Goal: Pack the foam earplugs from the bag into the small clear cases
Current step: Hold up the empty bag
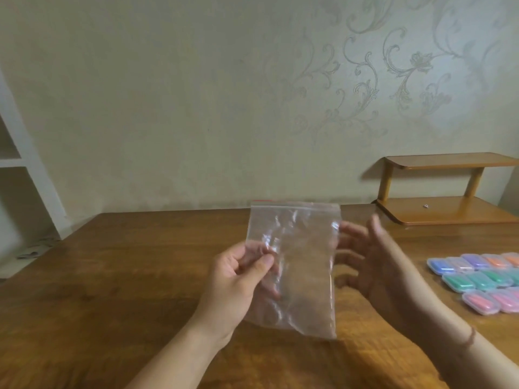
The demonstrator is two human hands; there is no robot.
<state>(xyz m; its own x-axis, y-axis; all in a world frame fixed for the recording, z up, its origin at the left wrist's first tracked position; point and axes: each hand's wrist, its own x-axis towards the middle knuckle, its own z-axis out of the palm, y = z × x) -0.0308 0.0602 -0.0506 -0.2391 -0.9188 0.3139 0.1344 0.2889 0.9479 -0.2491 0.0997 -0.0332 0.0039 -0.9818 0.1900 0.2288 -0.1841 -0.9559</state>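
Filling the whole back of the view, a pale wall (168, 94) papered with a raised floral scroll pattern is seen, and white shelving (16, 161) is glimpsed at the far left edge. Below it, a broad wooden table (126, 276) with a warm brown grain is spread across the lower half. At the table's far right corner a small two-tier wooden stand (446, 189) is set against the wall, and a tiny pale object, too small to be identified, is seen on its lower board.

Now to the action: a clear zip bag (295, 265) is held upright above the middle of the table, its sealing strip at the top with a hint of red along the edge. Nothing can be made out inside it; the wood grain is seen straight through the crinkled plastic. The bag's left edge is pinched by the left hand (238, 279), thumb in front and curled fingers behind the film. The right hand (370, 265) is held just beside the bag's right edge, fingers spread and relaxed, the fingertips at or near the plastic — contact cannot be told.

At the right edge of the table, well apart from the bag, small clear cases (483, 282) are laid in rows, closed, with blue, purple, orange, green and pink earplugs (477, 300) showing through their lids.
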